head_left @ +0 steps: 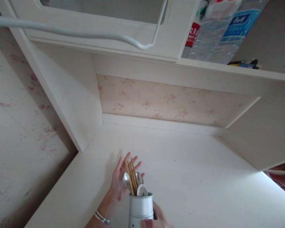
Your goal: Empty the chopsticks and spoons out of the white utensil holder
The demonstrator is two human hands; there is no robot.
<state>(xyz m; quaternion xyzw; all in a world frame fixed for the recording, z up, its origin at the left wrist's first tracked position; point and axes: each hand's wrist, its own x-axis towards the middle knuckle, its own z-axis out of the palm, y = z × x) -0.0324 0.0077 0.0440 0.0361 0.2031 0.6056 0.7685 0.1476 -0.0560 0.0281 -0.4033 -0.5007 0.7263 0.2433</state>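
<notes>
At the bottom middle of the head view, my right hand is wrapped round a white utensil holder, keeping it upright. Several wooden chopsticks stick out of its top. Beside them stand metal spoons and a white spoon. My left hand is spread just behind and left of the utensils, its fingers apart and nothing seen in it. A silver bracelet circles the left wrist. The holder's base lies below the frame edge.
A white countertop sits under a white cabinet with an open shelf holding plastic bottles. A white cable hangs across the cabinet front. Side panels bound the niche; floral wallpaper covers its back.
</notes>
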